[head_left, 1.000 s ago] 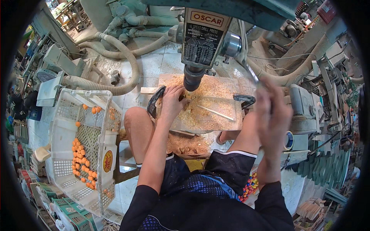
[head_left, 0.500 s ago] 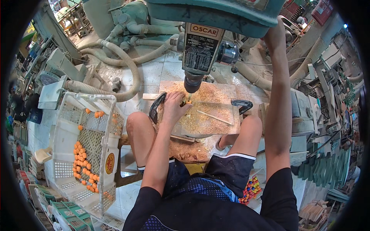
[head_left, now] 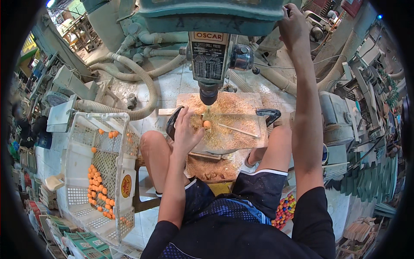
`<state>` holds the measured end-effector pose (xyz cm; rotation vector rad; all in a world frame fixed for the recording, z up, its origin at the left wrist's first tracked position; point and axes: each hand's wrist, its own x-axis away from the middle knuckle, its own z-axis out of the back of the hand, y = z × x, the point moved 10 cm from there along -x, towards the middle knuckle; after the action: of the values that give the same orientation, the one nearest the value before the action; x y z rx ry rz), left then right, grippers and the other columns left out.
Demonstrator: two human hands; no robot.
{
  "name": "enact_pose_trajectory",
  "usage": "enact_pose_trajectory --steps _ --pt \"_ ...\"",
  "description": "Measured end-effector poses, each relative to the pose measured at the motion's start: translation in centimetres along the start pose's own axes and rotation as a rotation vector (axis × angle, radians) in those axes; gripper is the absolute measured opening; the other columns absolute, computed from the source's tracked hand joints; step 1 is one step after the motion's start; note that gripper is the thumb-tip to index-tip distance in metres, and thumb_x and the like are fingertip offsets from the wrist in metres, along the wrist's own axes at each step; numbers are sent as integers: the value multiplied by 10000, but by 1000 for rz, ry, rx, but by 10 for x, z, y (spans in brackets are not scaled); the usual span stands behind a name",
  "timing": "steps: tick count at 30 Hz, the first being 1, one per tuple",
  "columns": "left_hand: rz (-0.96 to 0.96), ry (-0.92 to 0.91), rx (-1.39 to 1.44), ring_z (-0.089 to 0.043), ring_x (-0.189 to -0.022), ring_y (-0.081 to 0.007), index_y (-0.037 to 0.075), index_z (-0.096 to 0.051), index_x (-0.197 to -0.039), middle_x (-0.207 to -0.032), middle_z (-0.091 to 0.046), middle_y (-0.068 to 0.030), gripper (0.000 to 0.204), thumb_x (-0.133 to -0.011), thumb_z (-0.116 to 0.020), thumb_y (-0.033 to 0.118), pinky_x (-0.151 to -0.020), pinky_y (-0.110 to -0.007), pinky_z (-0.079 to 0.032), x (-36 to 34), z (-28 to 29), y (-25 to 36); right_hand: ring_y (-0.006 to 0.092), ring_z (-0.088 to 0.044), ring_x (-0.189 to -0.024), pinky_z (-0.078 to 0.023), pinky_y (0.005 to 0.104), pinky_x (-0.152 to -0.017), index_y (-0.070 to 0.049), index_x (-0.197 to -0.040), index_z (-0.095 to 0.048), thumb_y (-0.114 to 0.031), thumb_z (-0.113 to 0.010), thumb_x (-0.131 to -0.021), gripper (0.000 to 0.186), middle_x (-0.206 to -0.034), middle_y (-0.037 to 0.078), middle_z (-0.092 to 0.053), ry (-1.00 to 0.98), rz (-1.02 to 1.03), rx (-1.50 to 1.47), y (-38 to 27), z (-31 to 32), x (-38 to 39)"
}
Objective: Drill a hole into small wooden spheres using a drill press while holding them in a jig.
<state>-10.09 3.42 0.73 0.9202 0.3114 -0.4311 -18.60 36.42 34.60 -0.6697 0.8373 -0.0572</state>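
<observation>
My left hand (head_left: 186, 131), fingers apart and empty, lies over the board's left side, just left of a small orange ball (head_left: 207, 124). Above the ball hangs the dark chuck (head_left: 208, 95) of the drill press (head_left: 207, 58). My right hand (head_left: 293, 26) is raised beside the teal machine head (head_left: 211, 17), its fingers curled round a dark handle, largely hidden. The board (head_left: 239, 105) is strewn with wood shavings, has a loose thin stick (head_left: 237, 130) on it and carries a black clamp (head_left: 268, 115) at either side.
A white crate (head_left: 125, 159) of orange balls stands left of my legs. Several coloured balls (head_left: 283, 209) lie low at the right. Hoses (head_left: 146, 90) curve across the tiled floor behind the board. Machines (head_left: 336, 121) and stacked materials crowd both sides.
My left fingers have drawn back left from the orange ball, leaving it exposed under the chuck. My right hand has risen from the lever's lower position to the top of the machine.
</observation>
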Motion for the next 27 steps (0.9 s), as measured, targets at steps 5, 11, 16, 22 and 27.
enact_pose_trajectory --steps 5,11,16,22,27 --pt "3 82 -191 -488 -1360 -388 44 -633 -1266 -1486 -503 -208 582 -764 -879 205 -1131 -475 -412 12 -4 16 495 -668 -960 -515 531 -827 27 -1034 -635 -394 -545 -1027 431 -948 327 -684 111 7 160 -16 15 5" --pt "38 112 -210 -506 -1325 -399 31 -730 -1120 -1449 -525 -211 375 -820 -850 222 -1096 -480 -445 10 -24 26 492 -677 -955 -524 522 -817 24 -1047 -636 -382 -565 -1023 414 -946 328 -684 132 -3 116 -29 23 13" --pt "91 160 -170 -546 -1269 -350 32 -745 -1134 -1396 -571 -183 340 -845 -827 191 -1056 -439 -463 12 -18 21 438 -699 -966 -536 448 -843 28 -1092 -651 -313 -567 -1038 356 -983 298 -711 48 -95 11 -26 28 29" --pt "399 -208 875 -598 -1079 -155 -21 -681 -1278 -1225 -674 -76 358 -938 -707 89 -954 -295 -458 26 -17 4 127 -650 -752 -524 277 -727 -33 -1273 -613 -294 -590 -1061 337 -892 63 -671 49 73 -329 -35 35 83" --pt "337 -341 1311 -614 -1082 -133 -45 -632 -1327 -1225 -706 -100 369 -995 -643 115 -949 -283 -468 30 -14 32 126 -604 -908 -483 255 -784 -20 -1235 -633 -199 -602 -1049 260 -986 66 -672 186 128 -505 -25 43 184"
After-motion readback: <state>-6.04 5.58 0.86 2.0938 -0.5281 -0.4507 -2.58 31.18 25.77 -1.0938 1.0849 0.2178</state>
